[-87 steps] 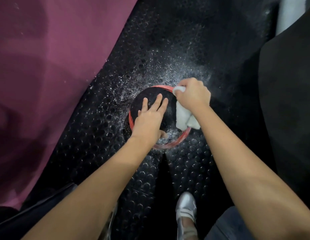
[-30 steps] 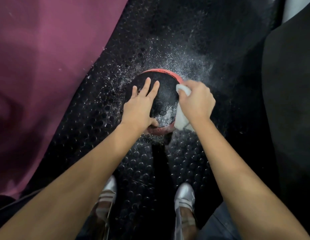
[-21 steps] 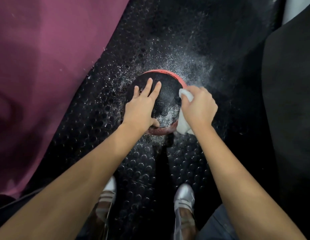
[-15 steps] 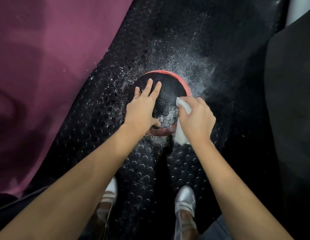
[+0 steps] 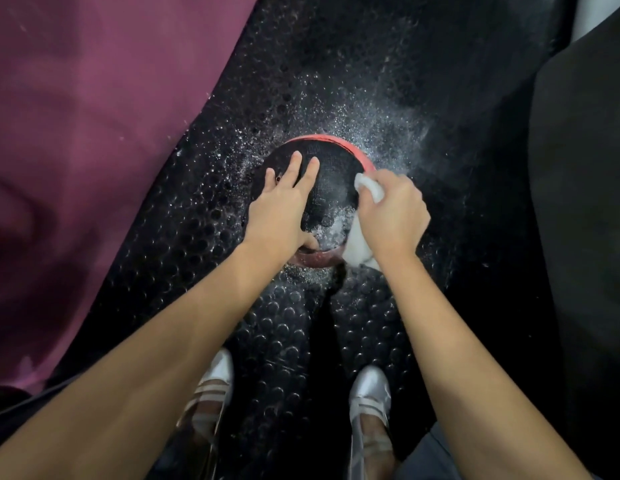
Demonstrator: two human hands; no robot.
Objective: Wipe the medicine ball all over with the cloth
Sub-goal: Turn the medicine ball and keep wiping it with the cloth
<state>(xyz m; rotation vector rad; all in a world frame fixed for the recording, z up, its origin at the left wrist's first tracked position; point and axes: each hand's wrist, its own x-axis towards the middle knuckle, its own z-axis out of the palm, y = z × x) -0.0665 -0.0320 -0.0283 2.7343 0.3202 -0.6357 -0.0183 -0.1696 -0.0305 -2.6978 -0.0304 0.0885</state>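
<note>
Studded black rubber flooring (image 5: 284, 334), speckled with white droplets, carries a black-and-red medicine ball (image 5: 331, 183) at centre. Left hand (image 5: 279, 216) lies flat on its 9 o'clock side, fingers straight; right hand (image 5: 393, 216) grips a white cloth (image 5: 369, 187) against its 3 o'clock edge. Maroon fabric (image 5: 93, 133) fills 10 o'clock; silver shoes (image 5: 369, 389) stand at 6.

The scene is dim overall, with light falling from above and near the camera: both forearms are evenly lit, while the far corners sink into black. Specular glints pick out the raised studs of the rubber floor mat (image 5: 284, 341) and a scatter of white specks sparkles around the medicine ball (image 5: 329, 188). A dark shadow runs between the 2 silver shoes. The maroon surface (image 5: 93, 133) at left is soft and smeared. Wide-angle stretch bends the arms near the bottom edge.
</note>
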